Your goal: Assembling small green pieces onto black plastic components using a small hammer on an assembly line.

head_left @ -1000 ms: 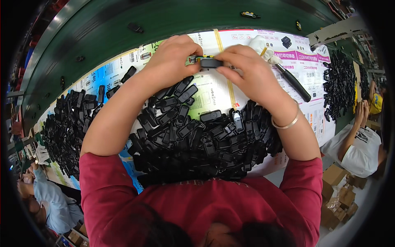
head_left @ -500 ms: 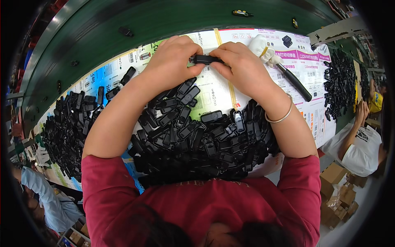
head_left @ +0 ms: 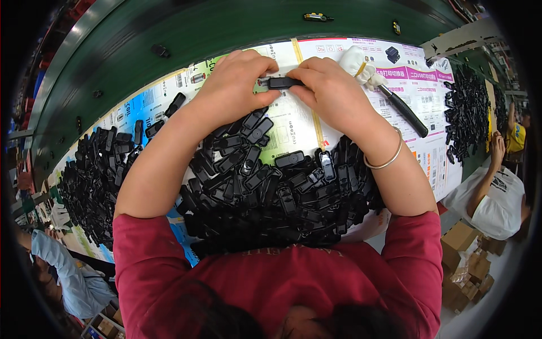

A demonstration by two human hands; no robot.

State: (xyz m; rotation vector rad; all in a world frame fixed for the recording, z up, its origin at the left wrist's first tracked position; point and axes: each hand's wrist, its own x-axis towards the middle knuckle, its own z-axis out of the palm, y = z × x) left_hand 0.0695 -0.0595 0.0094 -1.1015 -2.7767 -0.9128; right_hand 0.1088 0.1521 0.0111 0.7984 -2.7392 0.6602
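Above the sheet-covered table, a small oblong black plastic casing with a shiny end lies between my hands. My right hand pinches its right end between thumb and fingers. My left hand is around the shiny left end, with thumb and index finger apart and a gap showing between them and the casing. Close by my right wrist lies a hammer-like tool, its black handle pointing toward me and its head wrapped in white cloth. Between my forearms spreads a heap of similar black casings.
A green conveyor belt runs along the far side, carrying a few scattered pieces. More black casings are piled at the left and right. Co-workers sit at both sides; cardboard boxes stand at lower right.
My left thumb and index finger have spread slightly, showing more of the casing's shiny end. My right hand keeps its pinch. Pieces on the belt have shifted left.
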